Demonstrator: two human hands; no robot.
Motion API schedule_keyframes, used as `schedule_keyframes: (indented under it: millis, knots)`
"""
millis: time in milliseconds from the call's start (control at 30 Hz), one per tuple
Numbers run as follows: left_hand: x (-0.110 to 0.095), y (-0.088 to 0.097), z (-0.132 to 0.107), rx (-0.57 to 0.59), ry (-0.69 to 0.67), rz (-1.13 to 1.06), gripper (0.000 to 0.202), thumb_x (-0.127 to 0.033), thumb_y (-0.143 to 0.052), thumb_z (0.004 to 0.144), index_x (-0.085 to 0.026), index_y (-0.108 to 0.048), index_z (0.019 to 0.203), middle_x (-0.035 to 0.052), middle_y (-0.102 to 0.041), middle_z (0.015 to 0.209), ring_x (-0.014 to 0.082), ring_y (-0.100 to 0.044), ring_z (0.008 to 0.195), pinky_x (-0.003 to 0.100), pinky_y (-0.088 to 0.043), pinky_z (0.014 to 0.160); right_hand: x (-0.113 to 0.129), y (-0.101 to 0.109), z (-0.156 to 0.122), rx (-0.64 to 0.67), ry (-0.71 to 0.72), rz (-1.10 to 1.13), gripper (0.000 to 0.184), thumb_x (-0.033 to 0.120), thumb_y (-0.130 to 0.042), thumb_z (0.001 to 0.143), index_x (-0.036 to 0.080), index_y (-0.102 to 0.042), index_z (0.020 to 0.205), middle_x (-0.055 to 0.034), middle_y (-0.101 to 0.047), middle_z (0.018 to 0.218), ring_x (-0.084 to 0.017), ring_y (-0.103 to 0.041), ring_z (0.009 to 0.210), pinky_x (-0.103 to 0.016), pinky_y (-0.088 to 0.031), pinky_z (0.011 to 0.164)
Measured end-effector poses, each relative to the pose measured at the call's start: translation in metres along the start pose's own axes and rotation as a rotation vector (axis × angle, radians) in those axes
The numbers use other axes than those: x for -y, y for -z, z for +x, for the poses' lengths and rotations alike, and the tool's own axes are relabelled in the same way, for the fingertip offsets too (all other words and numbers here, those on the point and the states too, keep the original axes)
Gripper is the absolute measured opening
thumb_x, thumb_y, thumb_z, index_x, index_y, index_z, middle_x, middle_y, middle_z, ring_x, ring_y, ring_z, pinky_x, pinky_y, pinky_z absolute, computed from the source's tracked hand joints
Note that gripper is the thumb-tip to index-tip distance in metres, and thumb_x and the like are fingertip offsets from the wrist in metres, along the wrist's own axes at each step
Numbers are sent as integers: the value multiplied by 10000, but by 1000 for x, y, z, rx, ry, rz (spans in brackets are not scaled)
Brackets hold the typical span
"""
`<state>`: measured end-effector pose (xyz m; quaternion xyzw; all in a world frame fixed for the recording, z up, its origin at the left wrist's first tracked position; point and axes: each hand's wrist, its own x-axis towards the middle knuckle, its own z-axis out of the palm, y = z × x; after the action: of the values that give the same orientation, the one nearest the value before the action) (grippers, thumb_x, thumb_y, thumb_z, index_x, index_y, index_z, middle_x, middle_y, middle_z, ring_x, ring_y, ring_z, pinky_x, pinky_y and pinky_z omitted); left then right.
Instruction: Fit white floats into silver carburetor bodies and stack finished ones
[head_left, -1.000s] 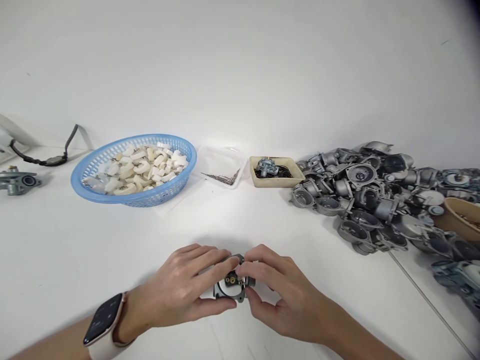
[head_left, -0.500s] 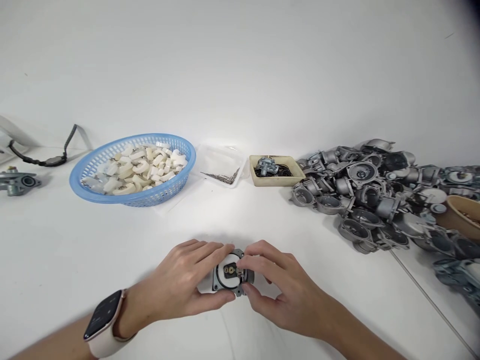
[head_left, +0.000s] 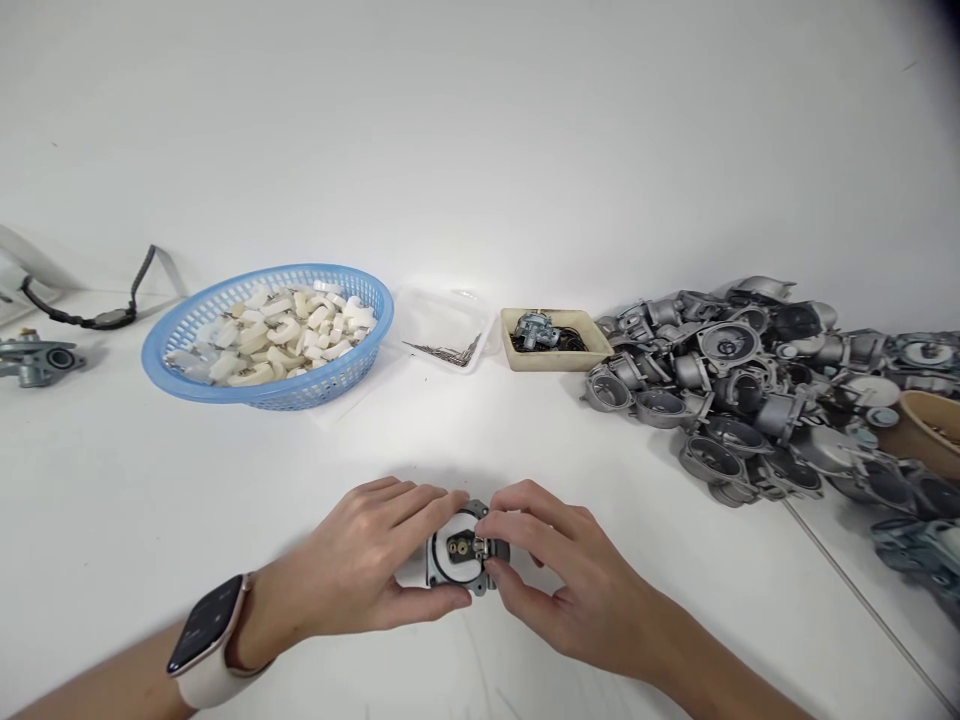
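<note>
A grey metal carburetor [head_left: 480,585] lies on the table between my hands, its round open side facing up. Inside it sits a white C-shaped float [head_left: 446,556] around two brass jets [head_left: 456,547]. My left hand [head_left: 375,560] grips the carburetor from the left, fingers along the far rim and thumb at the near rim. On the other side, my right hand [head_left: 555,570] closes its fingertips and thumb about the float's hinge end. Whether a small pin is between those fingertips cannot be made out.
Behind stand a blue basket [head_left: 154,365] of white floats, a clear tray [head_left: 420,305] with thin metal pins and a cream tray [head_left: 559,362] with black rings and a carburetor. Metal bowls [head_left: 712,458] are piled right, beside a tan container [head_left: 922,430]. A wristwatch [head_left: 112,318] lies left.
The right fingertips have shifted slightly at the hinge, and more of its metal shows. My left hand keeps its grip on the carburetor. The whole view has moved a little.
</note>
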<state>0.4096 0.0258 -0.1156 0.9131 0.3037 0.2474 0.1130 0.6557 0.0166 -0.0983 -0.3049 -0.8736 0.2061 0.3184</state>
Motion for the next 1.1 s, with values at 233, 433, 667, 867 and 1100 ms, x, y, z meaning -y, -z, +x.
schedule_keyframes:
  millis: [233, 433, 667, 867, 1100]
  knots:
    - [-2, 1, 1, 21, 1, 14, 584, -513, -668, 910, -156, -479, 1333, 96, -710, 1162, 255, -712, 982, 403, -580, 797, 3, 1, -2, -6, 46, -6, 309, 91, -568, 882, 197, -558, 1172, -40, -620, 1034, -110, -610, 887, -206, -498, 692]
    - [-2, 2, -1, 15, -55, 39, 564, -517, -670, 905, -146, -502, 1295, 96, -716, 1091, 243, -709, 876, 391, -563, 732, 3, 0, -1, -2, 32, 4, 345, 97, -578, 870, 214, -546, 1193, -37, -604, 1073, -94, -613, 836, -205, -499, 680]
    - [-4, 2, 0, 9, -24, 32, 563, -520, -678, 900, -151, -500, 1285, 84, -718, 1074, 237, -707, 897, 376, -548, 751, 4, 2, -1, 8, 48, 3, 377, 65, -565, 851, 212, -542, 1198, -19, -625, 1026, -101, -614, 879, -207, -496, 705]
    - [-4, 2, 0, 7, -56, 58, 554, -524, -665, 907, -144, -507, 1277, 92, -717, 1041, 235, -703, 840, 381, -546, 727, 3, 1, -1, -8, 67, -16, 382, 65, -548, 844, 217, -535, 1195, -29, -613, 1047, -96, -617, 847, -195, -494, 666]
    - [-6, 3, 1, 4, -32, 39, 554, -518, -669, 904, -145, -505, 1279, 90, -716, 1065, 235, -706, 876, 386, -550, 735, 5, 2, -1, 13, 56, -25, 392, 53, -514, 833, 223, -546, 1185, -31, -611, 1033, -105, -620, 854, -207, -501, 682]
